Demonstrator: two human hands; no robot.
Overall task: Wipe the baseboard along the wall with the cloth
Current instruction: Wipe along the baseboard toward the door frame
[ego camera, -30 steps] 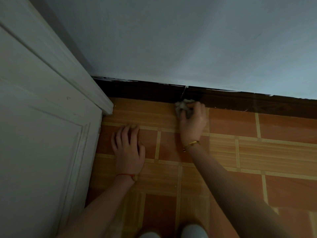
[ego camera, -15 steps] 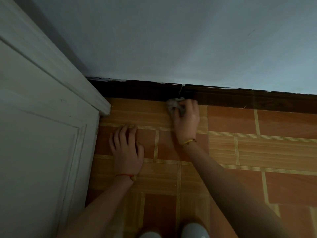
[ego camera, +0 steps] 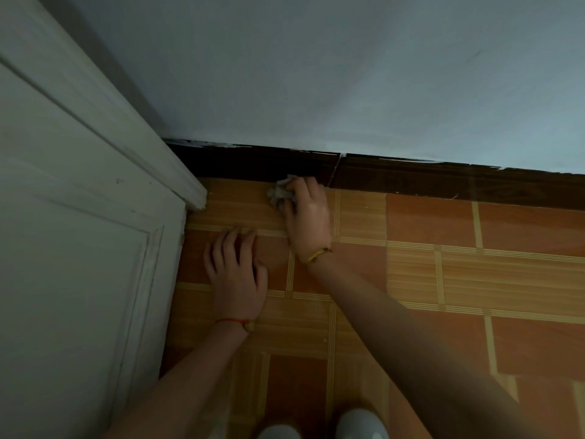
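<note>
Cloth [ego camera: 280,192] under right hand [ego camera: 308,217]

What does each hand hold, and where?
The right hand grips the crumpled cloth bunched in its fingers. The left hand holds nothing.

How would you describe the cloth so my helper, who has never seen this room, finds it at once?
Start at the dark brown baseboard where the pale wall meets the tiled floor, and follow it left toward the white door. Just left of the baseboard's slanted joint, the right hand grips the cloth against it. It is the only small, crumpled, light grey thing there.
</note>
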